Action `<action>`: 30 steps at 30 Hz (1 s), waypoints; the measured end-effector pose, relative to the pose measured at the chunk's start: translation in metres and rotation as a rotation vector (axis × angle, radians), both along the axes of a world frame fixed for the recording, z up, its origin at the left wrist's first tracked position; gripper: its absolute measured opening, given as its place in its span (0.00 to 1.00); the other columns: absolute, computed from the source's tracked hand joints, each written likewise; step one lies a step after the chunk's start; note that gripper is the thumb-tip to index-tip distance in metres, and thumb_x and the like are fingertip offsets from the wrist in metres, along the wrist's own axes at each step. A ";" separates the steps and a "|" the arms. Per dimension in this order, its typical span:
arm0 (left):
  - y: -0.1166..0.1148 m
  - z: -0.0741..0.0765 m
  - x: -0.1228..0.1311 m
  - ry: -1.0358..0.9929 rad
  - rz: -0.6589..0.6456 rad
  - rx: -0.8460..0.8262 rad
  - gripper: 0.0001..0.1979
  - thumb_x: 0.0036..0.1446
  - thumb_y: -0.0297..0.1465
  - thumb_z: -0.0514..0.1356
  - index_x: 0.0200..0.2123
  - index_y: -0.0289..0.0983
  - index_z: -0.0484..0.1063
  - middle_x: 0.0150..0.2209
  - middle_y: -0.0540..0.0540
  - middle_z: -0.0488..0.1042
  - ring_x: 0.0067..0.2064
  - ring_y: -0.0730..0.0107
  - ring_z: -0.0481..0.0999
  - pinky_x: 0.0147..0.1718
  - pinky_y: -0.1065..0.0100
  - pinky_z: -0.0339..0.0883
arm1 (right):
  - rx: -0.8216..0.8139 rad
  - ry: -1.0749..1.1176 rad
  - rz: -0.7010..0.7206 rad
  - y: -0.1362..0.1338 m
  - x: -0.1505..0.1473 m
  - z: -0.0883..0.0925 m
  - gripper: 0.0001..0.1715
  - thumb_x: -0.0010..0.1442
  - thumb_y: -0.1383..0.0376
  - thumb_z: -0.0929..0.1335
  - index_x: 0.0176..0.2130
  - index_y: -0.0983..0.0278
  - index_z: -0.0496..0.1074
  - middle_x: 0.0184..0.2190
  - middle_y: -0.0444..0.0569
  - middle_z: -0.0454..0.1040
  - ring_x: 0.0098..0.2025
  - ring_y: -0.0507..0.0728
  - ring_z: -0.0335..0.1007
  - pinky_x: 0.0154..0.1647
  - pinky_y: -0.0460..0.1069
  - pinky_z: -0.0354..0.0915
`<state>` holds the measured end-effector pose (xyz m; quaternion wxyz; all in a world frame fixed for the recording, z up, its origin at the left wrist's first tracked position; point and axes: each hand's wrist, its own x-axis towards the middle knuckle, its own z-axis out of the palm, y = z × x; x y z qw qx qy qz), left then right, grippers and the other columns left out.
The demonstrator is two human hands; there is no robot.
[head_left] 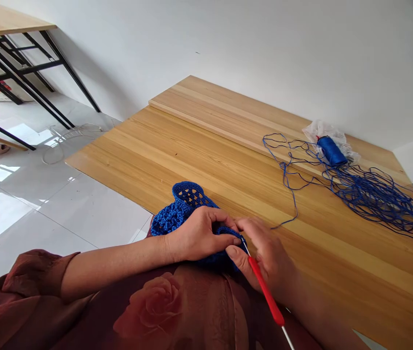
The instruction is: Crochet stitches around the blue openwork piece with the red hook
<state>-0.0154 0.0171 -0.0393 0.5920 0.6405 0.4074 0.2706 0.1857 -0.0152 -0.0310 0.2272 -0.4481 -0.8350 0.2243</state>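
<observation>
A blue crocheted piece (172, 216) with an openwork mesh lies at the table's near edge and against my lap. My left hand (201, 233) pinches its edge between thumb and fingers. In my right hand (268, 253), slightly blurred, is a crochet hook (266, 289) with a red handle, its metal tip pointing up-left at the edge of the crochet work beside my left fingertips. Whether the tip sits inside a stitch I cannot tell. Blue yarn (290, 221) trails across the table just beyond my right hand.
On the wooden table (192, 146), a blue yarn spool (332, 150) lies by a crumpled clear plastic bag (325, 130). A loose heap of blue yarn spreads at the right. A white wall rises behind. Another table (17, 24) with black metal legs stands at the far left on tiled floor.
</observation>
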 end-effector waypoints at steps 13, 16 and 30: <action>0.005 0.003 -0.001 -0.018 -0.025 -0.014 0.09 0.56 0.32 0.66 0.38 0.32 0.80 0.35 0.45 0.80 0.38 0.67 0.76 0.40 0.69 0.68 | 0.303 -0.114 -0.034 -0.020 0.009 0.026 0.08 0.66 0.70 0.66 0.41 0.62 0.76 0.35 0.46 0.79 0.37 0.56 0.68 0.41 0.56 0.53; 0.008 0.003 -0.003 -0.095 -0.085 -0.079 0.08 0.56 0.31 0.65 0.36 0.32 0.79 0.33 0.46 0.79 0.36 0.69 0.75 0.39 0.70 0.67 | 0.083 -0.018 0.015 -0.017 0.019 0.027 0.12 0.68 0.69 0.65 0.47 0.59 0.75 0.38 0.44 0.79 0.40 0.55 0.70 0.44 0.55 0.56; 0.006 -0.007 -0.002 -0.258 -0.039 -0.520 0.11 0.47 0.33 0.72 0.31 0.33 0.79 0.29 0.48 0.79 0.31 0.72 0.74 0.37 0.70 0.68 | 0.230 0.163 0.031 -0.009 0.012 -0.022 0.06 0.69 0.61 0.65 0.41 0.61 0.69 0.37 0.50 0.75 0.42 0.59 0.68 0.46 0.55 0.63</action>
